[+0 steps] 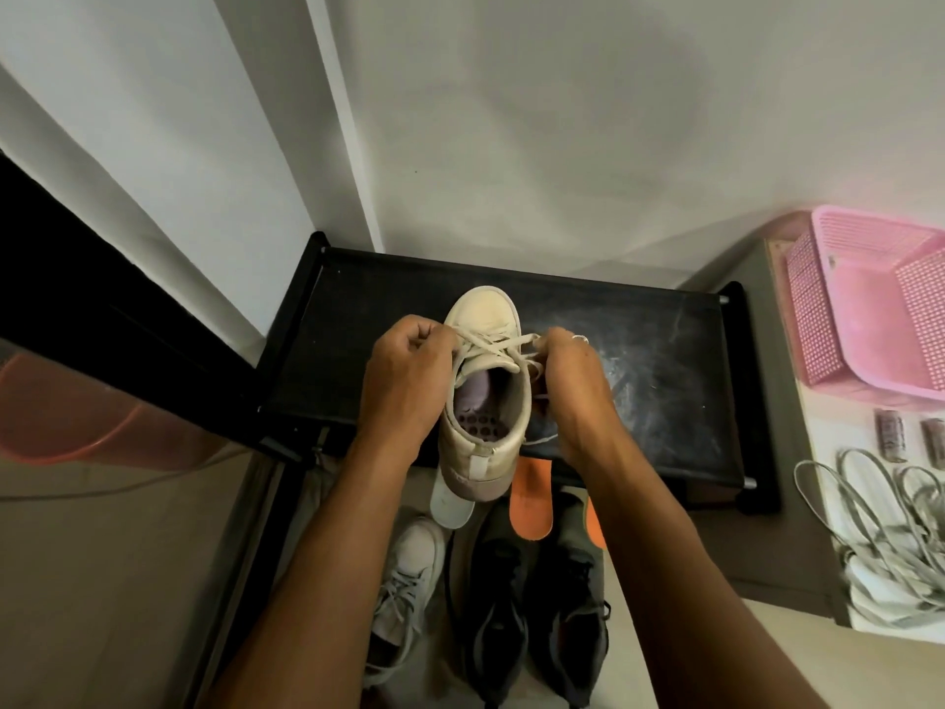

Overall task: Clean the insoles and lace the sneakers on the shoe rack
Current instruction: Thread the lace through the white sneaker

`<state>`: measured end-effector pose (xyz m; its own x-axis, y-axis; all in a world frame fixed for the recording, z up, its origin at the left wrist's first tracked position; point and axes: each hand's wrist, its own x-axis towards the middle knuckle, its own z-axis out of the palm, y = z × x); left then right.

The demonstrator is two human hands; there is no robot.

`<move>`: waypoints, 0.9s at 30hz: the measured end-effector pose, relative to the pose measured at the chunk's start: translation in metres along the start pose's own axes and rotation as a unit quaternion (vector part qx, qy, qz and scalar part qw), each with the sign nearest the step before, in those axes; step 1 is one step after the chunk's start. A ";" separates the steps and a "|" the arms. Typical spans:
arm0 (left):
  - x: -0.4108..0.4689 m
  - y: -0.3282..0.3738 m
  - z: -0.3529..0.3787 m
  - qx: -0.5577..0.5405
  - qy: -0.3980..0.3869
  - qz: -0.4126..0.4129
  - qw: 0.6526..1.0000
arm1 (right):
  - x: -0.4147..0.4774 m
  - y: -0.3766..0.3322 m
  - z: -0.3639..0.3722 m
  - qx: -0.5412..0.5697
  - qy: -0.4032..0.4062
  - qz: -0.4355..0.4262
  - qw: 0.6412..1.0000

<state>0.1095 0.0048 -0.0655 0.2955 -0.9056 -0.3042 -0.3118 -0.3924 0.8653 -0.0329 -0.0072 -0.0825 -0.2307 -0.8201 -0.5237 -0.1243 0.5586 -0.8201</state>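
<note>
- Cream sneaker [483, 381] is stood on top of the shoe rack [639, 360], at rack front-centre. The toe is pointed to the rack's back and the heel sits at its front edge.
- Left hand [409, 371]: fingers are curled and one run of the lace [491, 345] is pinched at the sneaker's left side.
- Right hand [567, 381]: fingers are curled too, and the other run is pinched at the right side. Both runs are drawn outward across the tongue.
- Sneaker is judged light, with a soft upper and a stiffer sole. It may be slid or tipped on the rack top by an uneven pull, so equal tension is advised, or the heel counter should be steadied.
- Lace is flat, limp and fabric-like, so low slip is expected. It is best taken close to the tips for threading and near the eyelets for tightening.
- Insole [478, 417], lilac and perforated, is seated inside the sneaker. It is judged thin and bendy, and is best lifted from the heel end.
- Below the rack's front edge, orange insoles [529, 498], a grey sneaker [404, 580] and dark sneakers [496, 596] are laid.
- Right of the rack, a pink basket [869, 309] and spare laces [895, 529] are placed.
- No brand or writing can be read. The heel tab looks blank, though the view is too soft for certainty.
</note>
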 end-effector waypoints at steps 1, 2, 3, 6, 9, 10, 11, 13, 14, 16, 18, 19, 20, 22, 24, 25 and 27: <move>0.001 0.000 0.000 -0.003 -0.006 0.001 1.000 | 0.001 0.000 -0.001 0.001 -0.008 -0.003 1.000; 0.002 -0.001 -0.001 -0.008 -0.010 0.001 1.000 | 0.001 0.000 -0.002 0.005 -0.020 -0.008 1.000; 0.004 -0.002 -0.001 -0.015 -0.012 0.000 1.000 | 0.001 0.001 -0.003 0.015 -0.030 -0.009 0.999; 0.009 -0.006 0.000 -0.019 -0.014 -0.007 1.000 | 0.004 0.006 -0.006 0.035 -0.043 -0.008 0.998; 0.011 -0.010 0.002 0.016 -0.033 -0.005 0.999 | 0.006 0.008 -0.006 0.023 -0.054 -0.043 0.997; 0.011 -0.011 0.002 0.032 -0.041 -0.006 0.999 | 0.008 0.008 -0.007 0.019 -0.061 -0.053 0.997; 0.012 -0.012 0.002 0.044 -0.047 -0.005 0.998 | 0.009 0.007 -0.007 0.013 -0.069 -0.063 0.995; 0.014 -0.014 0.002 0.066 -0.053 0.008 0.996 | 0.012 0.006 -0.008 -0.001 -0.087 -0.082 0.993; 0.015 -0.014 0.001 0.073 -0.057 0.016 0.996 | 0.013 0.005 -0.008 -0.010 -0.094 -0.090 0.991; 0.017 -0.016 0.000 0.077 -0.071 0.026 0.994 | 0.015 0.004 -0.008 -0.035 -0.102 -0.099 0.989; 0.018 -0.017 -0.001 0.084 -0.080 0.034 0.993 | 0.016 0.002 -0.006 -0.059 -0.103 -0.100 0.988; 0.018 -0.017 -0.002 0.093 -0.080 0.039 0.992 | 0.016 0.002 -0.005 -0.069 -0.098 -0.100 0.988; 0.018 -0.016 -0.002 0.103 -0.078 0.043 0.991 | 0.016 0.001 -0.004 -0.082 -0.091 -0.104 0.987; 0.019 -0.014 0.000 0.126 -0.077 0.051 0.988 | 0.015 0.000 -0.001 -0.113 -0.078 -0.117 0.984; 0.019 -0.013 0.003 0.148 -0.079 0.051 0.985 | 0.016 -0.001 0.002 -0.133 -0.072 -0.118 0.981; 0.019 -0.012 0.005 0.156 -0.079 0.047 0.984 | 0.016 -0.002 0.003 -0.147 -0.072 -0.113 0.980; 0.019 -0.011 0.009 0.163 -0.075 0.026 0.983 | 0.017 -0.003 0.006 -0.171 -0.071 -0.102 0.977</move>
<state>0.1105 -0.0094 -0.0842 0.1414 -0.9299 -0.3394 -0.6039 -0.3528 0.7148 -0.0313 -0.0236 -0.0907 -0.0337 -0.9138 -0.4048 -0.4748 0.3711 -0.7981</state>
